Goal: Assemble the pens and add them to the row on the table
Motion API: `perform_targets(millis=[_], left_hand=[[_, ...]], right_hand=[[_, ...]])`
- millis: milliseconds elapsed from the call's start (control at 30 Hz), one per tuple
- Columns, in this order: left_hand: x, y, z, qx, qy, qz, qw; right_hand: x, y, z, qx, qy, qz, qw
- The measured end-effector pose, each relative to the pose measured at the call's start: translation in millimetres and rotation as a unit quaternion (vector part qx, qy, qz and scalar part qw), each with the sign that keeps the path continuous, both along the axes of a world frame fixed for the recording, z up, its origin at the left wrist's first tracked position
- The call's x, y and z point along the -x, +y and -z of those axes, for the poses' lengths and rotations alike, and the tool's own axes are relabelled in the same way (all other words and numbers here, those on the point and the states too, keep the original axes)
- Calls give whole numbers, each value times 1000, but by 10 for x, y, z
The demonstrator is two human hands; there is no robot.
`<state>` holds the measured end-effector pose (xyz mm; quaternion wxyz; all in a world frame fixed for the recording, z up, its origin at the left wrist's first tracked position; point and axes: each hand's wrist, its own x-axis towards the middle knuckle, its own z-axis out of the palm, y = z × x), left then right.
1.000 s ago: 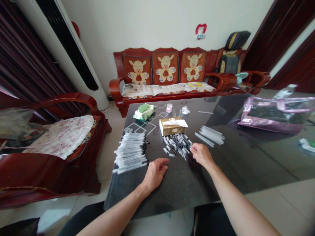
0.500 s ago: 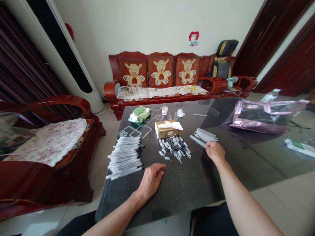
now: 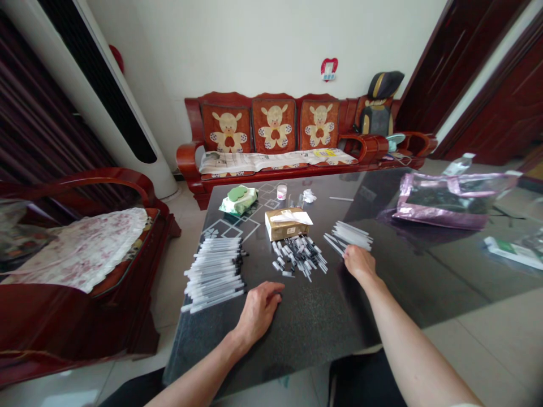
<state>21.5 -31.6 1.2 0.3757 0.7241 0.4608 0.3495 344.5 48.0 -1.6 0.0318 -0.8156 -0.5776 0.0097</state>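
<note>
My left hand (image 3: 259, 308) rests on the dark glossy table, fingers loosely stretched out and holding nothing. To its left lies a stack of translucent white pens (image 3: 214, 274), their black tips pointing right. My right hand (image 3: 360, 262) is closed, with its fingertips at the near end of a pen barrel (image 3: 333, 243), a slim whitish tube. Beside and beyond that hand lie several more whitish barrels (image 3: 352, 233). Between my hands, a little farther off, is a loose heap of pen caps and short black-and-white pen parts (image 3: 302, 254).
Behind the heap stands a tissue box (image 3: 288, 229). Farther back are a green wipes pack (image 3: 239, 200), a small white cup (image 3: 281, 192), crumpled tissue (image 3: 309, 196) and a single thin tube (image 3: 341, 199). A clear bag with pink edges (image 3: 443, 217) lies on the right.
My right hand has shifted slightly left and toward me along the barrels. My left hand stays in place. The camera view has turned slightly.
</note>
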Motion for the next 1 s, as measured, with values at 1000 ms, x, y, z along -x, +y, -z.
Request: perform_targets(millis=[1000], left_hand=[[92,221,-65,233,-345,-97,904]], right_hand=[[1626,-774,-202,104,597,-197,771]])
